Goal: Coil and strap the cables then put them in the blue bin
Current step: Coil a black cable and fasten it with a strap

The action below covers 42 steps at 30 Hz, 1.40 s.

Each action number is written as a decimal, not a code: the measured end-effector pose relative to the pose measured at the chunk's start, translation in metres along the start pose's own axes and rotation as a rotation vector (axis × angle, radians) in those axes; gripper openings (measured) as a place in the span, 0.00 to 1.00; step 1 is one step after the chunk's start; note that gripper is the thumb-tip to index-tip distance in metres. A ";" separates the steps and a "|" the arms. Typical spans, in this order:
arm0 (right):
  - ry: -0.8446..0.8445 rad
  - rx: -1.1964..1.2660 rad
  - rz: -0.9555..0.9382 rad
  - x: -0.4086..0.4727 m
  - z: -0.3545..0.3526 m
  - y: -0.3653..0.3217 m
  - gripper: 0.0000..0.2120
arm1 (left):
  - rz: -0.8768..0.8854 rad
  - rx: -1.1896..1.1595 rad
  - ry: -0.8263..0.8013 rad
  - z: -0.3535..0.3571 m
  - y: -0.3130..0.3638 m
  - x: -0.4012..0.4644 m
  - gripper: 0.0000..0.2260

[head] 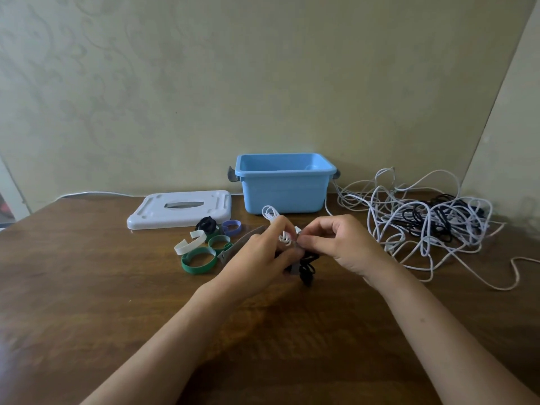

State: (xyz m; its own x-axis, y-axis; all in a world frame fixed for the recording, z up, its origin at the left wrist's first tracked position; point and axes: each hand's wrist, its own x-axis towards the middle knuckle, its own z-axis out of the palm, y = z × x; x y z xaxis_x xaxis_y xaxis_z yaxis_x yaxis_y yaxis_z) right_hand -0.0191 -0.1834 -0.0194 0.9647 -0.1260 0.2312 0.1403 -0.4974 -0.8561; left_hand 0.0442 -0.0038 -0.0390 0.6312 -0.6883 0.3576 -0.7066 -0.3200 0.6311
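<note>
Above the middle of the wooden table (87, 287), my left hand (257, 258) grips a small coiled white cable (270, 213) whose loops stick out above its fingers. A grey strap (248, 238) trails left from that hand. My right hand (342, 244) pinches the strap's end against the bundle. Black cable loops (306, 270) hang below both hands. The open blue bin (285, 182) stands behind them by the wall. A tangle of white and black cables (423, 220) lies to the right.
A white lid (181, 210) lies left of the bin. Several rolled straps, green (198, 260), white (188, 244), purple (231, 228) and black (206, 223), sit in front of the lid. A loose white cable end (520, 264) runs off toward the table's right edge.
</note>
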 end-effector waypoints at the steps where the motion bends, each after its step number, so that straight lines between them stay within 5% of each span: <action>1: 0.007 0.002 0.008 0.000 0.001 0.000 0.03 | 0.020 0.020 -0.004 0.000 0.000 0.000 0.06; 19: 0.183 -0.176 0.046 0.003 0.005 0.001 0.06 | 0.148 0.136 -0.099 0.009 0.008 0.000 0.06; 29: 0.226 -0.230 0.064 0.007 0.004 0.000 0.08 | 0.195 0.441 -0.358 0.012 0.022 0.001 0.10; 42: 0.122 0.132 0.118 0.009 0.006 0.009 0.07 | 0.158 0.263 -0.107 0.013 0.006 -0.004 0.08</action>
State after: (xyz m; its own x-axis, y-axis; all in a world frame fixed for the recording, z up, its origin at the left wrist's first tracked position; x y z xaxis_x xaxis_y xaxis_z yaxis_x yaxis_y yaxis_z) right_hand -0.0077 -0.1833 -0.0277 0.9431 -0.2839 0.1734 0.0639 -0.3569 -0.9319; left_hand 0.0337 -0.0112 -0.0457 0.4802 -0.8026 0.3539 -0.8601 -0.3515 0.3697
